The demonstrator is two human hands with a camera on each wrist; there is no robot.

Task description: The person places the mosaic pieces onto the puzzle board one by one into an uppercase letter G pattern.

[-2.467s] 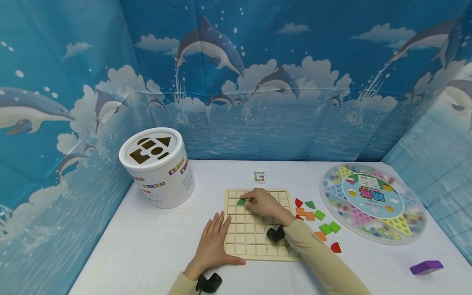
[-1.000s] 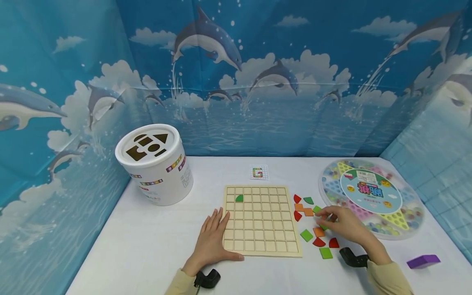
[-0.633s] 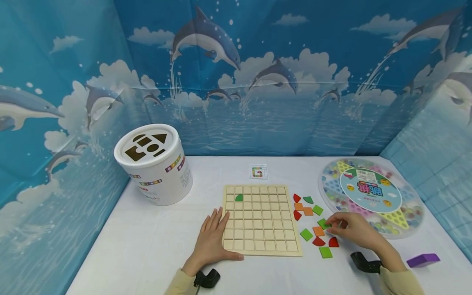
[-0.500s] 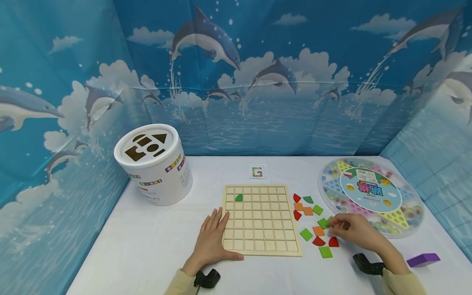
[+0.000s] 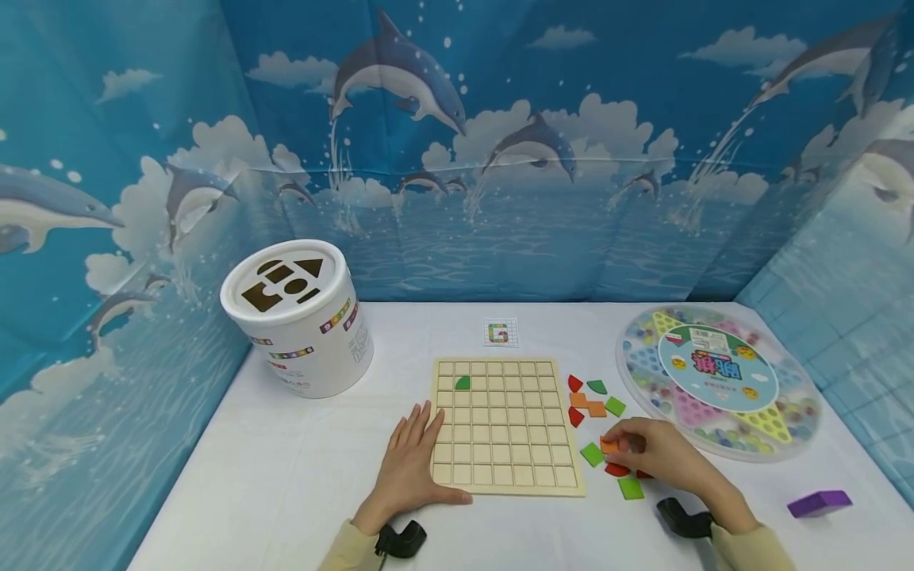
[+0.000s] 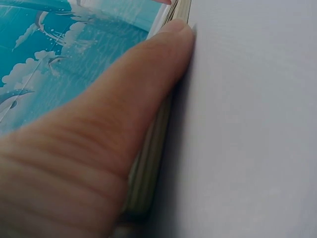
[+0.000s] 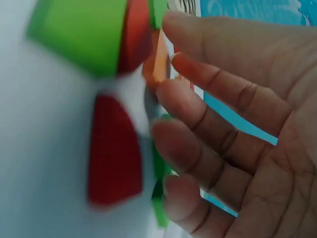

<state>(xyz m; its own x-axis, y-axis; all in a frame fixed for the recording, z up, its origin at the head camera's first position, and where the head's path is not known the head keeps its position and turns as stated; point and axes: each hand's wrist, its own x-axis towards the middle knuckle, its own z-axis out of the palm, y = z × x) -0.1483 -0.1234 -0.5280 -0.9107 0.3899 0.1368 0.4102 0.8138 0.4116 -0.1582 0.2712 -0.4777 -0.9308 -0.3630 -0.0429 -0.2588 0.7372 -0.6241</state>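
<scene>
My right hand (image 5: 657,452) pinches an orange square tile (image 5: 609,446) between thumb and fingers, over the loose tiles right of the board. In the right wrist view the orange tile (image 7: 156,60) appears at the fingertips, and a red quarter-round tile (image 7: 115,151) lies below them. My left hand (image 5: 414,464) rests with straight fingers at the left edge of the wooden grid board (image 5: 508,424); its thumb (image 6: 143,69) lies along the front edge. One green quarter-round tile (image 5: 462,383) sits in a cell near the board's upper left. My right hand hides some green tiles.
A small pattern card (image 5: 501,333) with a coloured G lies behind the board. A white bucket (image 5: 303,341) with a shape-cut lid stands back left. At right are a round marble game box (image 5: 717,381) and a purple block (image 5: 819,503).
My right hand has left the green quarter-round tile on the board, moved right to the green squares, then come slightly left to pinch the orange tile. The left hand stays at the board.
</scene>
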